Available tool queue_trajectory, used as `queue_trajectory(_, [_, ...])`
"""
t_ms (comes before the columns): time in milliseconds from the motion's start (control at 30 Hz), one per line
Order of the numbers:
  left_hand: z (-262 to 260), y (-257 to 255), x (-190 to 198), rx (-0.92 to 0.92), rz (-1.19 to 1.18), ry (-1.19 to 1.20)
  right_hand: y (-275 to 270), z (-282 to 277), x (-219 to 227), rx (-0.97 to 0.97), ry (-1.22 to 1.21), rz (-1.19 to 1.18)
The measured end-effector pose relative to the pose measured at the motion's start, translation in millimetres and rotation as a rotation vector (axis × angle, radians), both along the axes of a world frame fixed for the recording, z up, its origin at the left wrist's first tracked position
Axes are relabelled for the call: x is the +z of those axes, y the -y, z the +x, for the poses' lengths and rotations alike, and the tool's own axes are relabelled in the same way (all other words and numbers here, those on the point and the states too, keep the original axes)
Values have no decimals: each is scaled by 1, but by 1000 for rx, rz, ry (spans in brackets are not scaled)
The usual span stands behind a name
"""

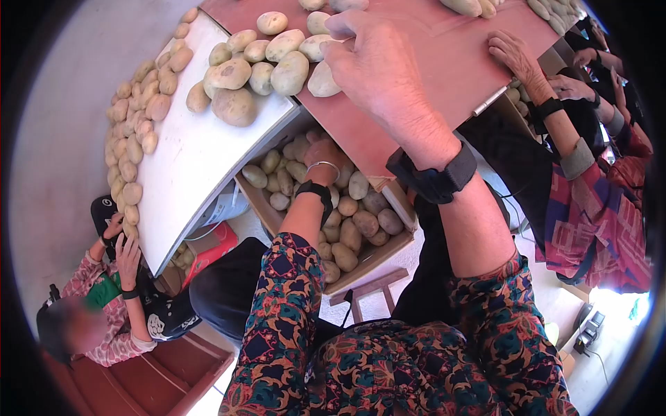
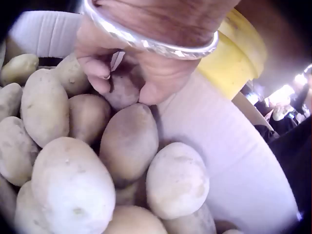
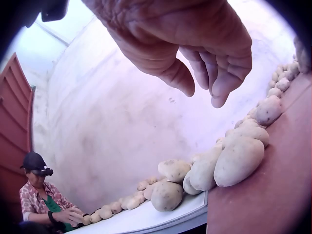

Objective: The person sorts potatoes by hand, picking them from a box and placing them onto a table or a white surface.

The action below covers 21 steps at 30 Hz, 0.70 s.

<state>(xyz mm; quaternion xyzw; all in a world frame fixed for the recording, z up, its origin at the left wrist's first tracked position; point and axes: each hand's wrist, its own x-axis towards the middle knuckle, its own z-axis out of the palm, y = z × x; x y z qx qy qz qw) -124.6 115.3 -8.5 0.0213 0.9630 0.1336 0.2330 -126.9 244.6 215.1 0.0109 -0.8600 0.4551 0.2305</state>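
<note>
My left hand (image 1: 322, 151) reaches down into a cardboard box (image 1: 386, 254) full of potatoes under the table edge. In the left wrist view its thumb and fingers grip a small brownish potato (image 2: 123, 91) beside the box wall. A silver bangle (image 2: 146, 45) circles that wrist. Above the reddish table my right hand (image 1: 380, 75) hovers near a heap of potatoes (image 1: 288, 71). The right wrist view shows its fingers loosely bent, thumb apart from them, with nothing between.
A white board (image 1: 201, 132) adjoins the reddish table (image 1: 416, 132), with a long row of potatoes (image 1: 132, 145) along its far edge. At left, a person in a cap (image 3: 36, 163) handles potatoes there. Other people's arms (image 1: 531, 76) reach in from the right. A yellow container (image 2: 234, 53) stands beside the box.
</note>
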Motion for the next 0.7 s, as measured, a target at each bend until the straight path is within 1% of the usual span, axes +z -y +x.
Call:
queue_trajectory(33, [2, 0, -5, 24, -54, -16, 1, 1, 1, 6, 12, 12])
queue_trajectory(167, [7, 5, -23, 15, -38, -35, 4, 3, 5, 25, 47, 10])
queue_trajectory(267, [23, 9, -17, -24, -34, -59, 6, 1, 2, 19, 20, 26])
queue_trajectory(333, [39, 14, -2, -43, 103, -104, 5, -1, 1, 24, 7, 20])
queue_trajectory(367, [47, 19, 7, -42, 100, -102, 6, -1, 0, 26, -7, 16])
queue_trajectory(433, [54, 35, 27, 94, 294, -40, 5, 2, 11, 55, -19, -25])
queue_trajectory(500, [51, 100, -61, -26, 559, -186, 4, 5, 17, 80, -32, -65])
queue_trajectory(567, [58, 105, -10, 810, 675, 125, 0, 5, 15, 113, -73, -71])
queue_trajectory(633, [51, 173, -79, 454, 359, -138, -1, 7, 19, 120, -40, -81])
queue_trajectory(667, [51, 170, -63, 455, 358, -132, 0, 7, 20, 130, -13, -92])
queue_trajectory(700, [49, 164, -29, 611, 408, -71, 1, 6, 18, 130, -9, -92])
